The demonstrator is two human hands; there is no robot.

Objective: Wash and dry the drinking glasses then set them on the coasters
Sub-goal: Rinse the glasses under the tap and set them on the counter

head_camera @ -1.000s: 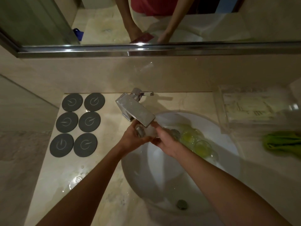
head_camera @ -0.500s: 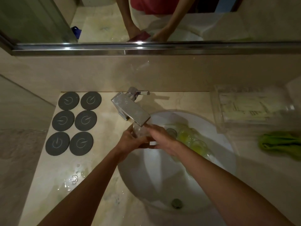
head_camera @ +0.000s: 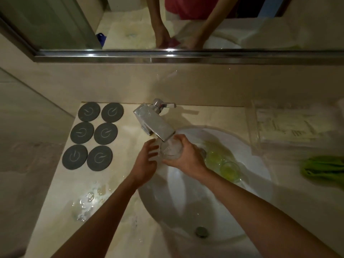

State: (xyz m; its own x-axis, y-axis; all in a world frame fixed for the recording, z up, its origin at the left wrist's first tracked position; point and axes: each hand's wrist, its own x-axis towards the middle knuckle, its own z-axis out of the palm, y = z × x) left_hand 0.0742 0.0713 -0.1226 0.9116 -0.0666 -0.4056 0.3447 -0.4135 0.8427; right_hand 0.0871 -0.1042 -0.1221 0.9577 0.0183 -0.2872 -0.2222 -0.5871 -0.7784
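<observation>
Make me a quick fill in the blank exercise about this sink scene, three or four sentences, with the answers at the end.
1. The right hand holds a clear glass under the ____.
2. The dark coasters on the counter number ____.
3. The left hand, fingers spread, is beside the glass and grips ____.
4. The cloth lying to the right of the basin is ____ in colour.

Missing words: faucet; six; nothing; green

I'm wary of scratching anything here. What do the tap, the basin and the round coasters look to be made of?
Tap: polished, chrome-like metal, mirror-bright with sharp reflections. Basin: glossy white, probably glazed ceramic, with soft highlights. Coasters: matte dark grey with a pale printed mark; perhaps slate, rubber or felt, the picture leaves that open.
</observation>
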